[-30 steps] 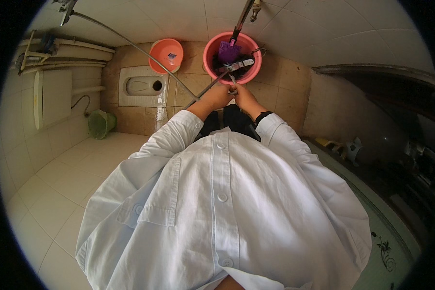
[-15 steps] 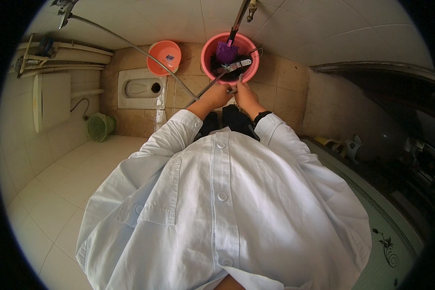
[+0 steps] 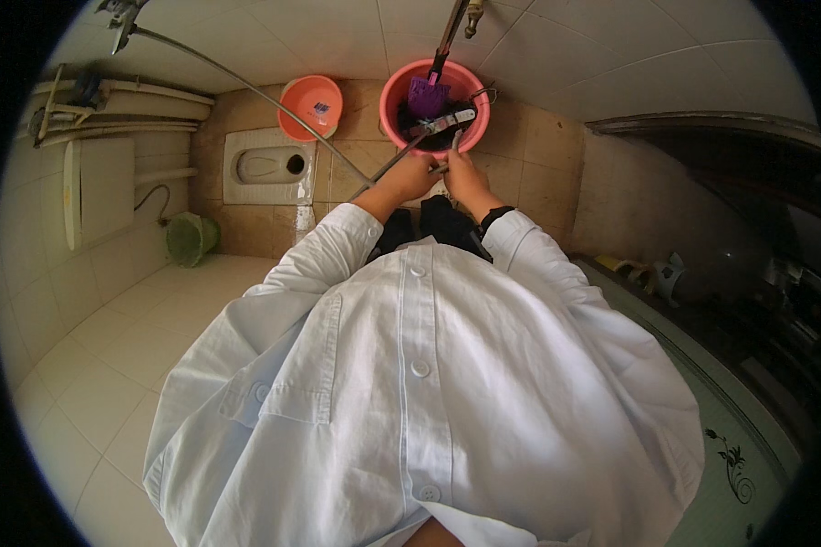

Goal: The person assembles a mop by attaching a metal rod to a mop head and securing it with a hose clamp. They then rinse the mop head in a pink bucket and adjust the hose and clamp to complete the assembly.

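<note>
Both hands are together at the near rim of a pink bucket (image 3: 389, 96). My left hand (image 3: 415, 176) is closed round a short grey length of the shower hose (image 3: 344, 159). On the other end of that piece my right hand (image 3: 466, 176) is closed too, its thumb pointing up toward the bucket. A silver and white shower head (image 3: 456, 119) lies across the bucket's inside, over something dark that I cannot make out. Beside it stands a purple mop head (image 3: 428, 98), its dark pole (image 3: 444, 46) leaning up to the wall.
An orange-pink basin (image 3: 311, 107) sits left of the bucket. Nearby are a white squat toilet (image 3: 244, 190) and a green bin (image 3: 190, 240). Pipes (image 3: 128, 130) run along the left wall. A brass tap (image 3: 472, 18) juts out above the bucket. Glass with a flower pattern (image 3: 730, 465) stands at right.
Hardly anything differs. Both hands stay at the hose by the bucket's rim, with only a very slight shift; the shower head and mop stay in the bucket.
</note>
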`<action>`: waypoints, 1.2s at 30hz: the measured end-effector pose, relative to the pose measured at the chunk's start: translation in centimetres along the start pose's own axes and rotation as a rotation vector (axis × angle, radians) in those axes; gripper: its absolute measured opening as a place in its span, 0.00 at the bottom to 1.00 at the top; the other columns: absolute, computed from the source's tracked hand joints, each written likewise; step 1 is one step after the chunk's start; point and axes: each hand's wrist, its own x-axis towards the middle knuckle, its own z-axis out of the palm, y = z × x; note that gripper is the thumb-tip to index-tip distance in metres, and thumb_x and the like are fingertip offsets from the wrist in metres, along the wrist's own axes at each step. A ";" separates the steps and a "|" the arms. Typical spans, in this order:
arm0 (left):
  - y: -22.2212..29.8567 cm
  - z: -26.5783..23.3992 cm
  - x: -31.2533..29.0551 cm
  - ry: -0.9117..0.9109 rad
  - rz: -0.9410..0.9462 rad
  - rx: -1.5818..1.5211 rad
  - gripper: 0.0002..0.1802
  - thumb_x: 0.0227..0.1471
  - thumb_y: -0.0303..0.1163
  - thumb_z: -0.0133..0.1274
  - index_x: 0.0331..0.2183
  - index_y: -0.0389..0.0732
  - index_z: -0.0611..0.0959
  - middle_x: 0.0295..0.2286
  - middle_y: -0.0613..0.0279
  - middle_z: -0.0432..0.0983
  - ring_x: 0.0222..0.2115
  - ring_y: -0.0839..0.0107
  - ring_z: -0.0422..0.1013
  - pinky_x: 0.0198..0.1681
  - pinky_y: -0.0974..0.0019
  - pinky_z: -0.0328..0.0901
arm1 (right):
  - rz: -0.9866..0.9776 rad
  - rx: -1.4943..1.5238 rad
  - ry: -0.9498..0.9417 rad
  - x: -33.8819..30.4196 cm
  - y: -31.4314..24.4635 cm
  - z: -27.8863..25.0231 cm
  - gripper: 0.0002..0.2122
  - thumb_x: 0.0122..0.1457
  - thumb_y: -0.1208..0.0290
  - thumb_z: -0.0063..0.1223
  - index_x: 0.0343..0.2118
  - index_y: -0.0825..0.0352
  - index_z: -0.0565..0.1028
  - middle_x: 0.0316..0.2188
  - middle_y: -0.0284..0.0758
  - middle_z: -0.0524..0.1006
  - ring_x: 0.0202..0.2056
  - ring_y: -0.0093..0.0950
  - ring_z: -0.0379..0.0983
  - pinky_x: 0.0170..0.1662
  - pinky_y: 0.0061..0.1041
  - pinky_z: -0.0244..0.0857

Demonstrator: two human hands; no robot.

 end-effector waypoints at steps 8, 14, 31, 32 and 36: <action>-1.8 0.8 0.9 0.025 -0.013 -0.009 0.18 0.48 0.33 0.52 0.41 0.34 0.73 0.24 0.54 0.75 0.21 0.65 0.72 0.24 0.63 0.66 | 0.046 -0.100 0.012 0.0 -0.8 -0.5 0.15 0.50 0.74 0.47 0.42 0.63 0.65 0.40 0.42 0.70 0.41 0.44 0.69 0.38 0.43 0.64; -1.9 0.9 1.1 0.119 -0.031 -0.068 0.18 0.45 0.40 0.54 0.33 0.35 0.79 0.30 0.44 0.76 0.33 0.49 0.72 0.37 0.54 0.65 | -0.018 -0.165 0.133 0.1 -1.3 -1.3 0.12 0.49 0.70 0.51 0.36 0.67 0.66 0.34 0.45 0.71 0.37 0.44 0.72 0.35 0.42 0.67; -0.7 0.2 0.6 0.098 -0.079 -0.073 0.18 0.45 0.39 0.55 0.36 0.35 0.79 0.31 0.45 0.76 0.35 0.52 0.72 0.38 0.57 0.66 | -0.013 -0.173 0.135 0.4 -1.1 -1.2 0.12 0.49 0.71 0.52 0.37 0.67 0.66 0.35 0.44 0.70 0.38 0.44 0.71 0.35 0.40 0.68; -0.7 0.2 0.6 0.096 -0.090 -0.094 0.18 0.45 0.39 0.55 0.36 0.36 0.79 0.32 0.46 0.76 0.35 0.52 0.72 0.38 0.57 0.66 | -0.014 -0.174 0.135 0.4 -1.0 -1.2 0.12 0.49 0.71 0.51 0.37 0.67 0.66 0.35 0.44 0.70 0.38 0.43 0.71 0.36 0.40 0.68; -0.8 0.2 0.8 0.100 -0.078 -0.074 0.18 0.45 0.39 0.55 0.36 0.36 0.79 0.32 0.47 0.76 0.35 0.52 0.73 0.38 0.58 0.66 | -0.048 -0.190 0.170 0.5 -0.9 -1.2 0.11 0.50 0.72 0.51 0.36 0.67 0.67 0.35 0.43 0.69 0.39 0.43 0.70 0.35 0.39 0.68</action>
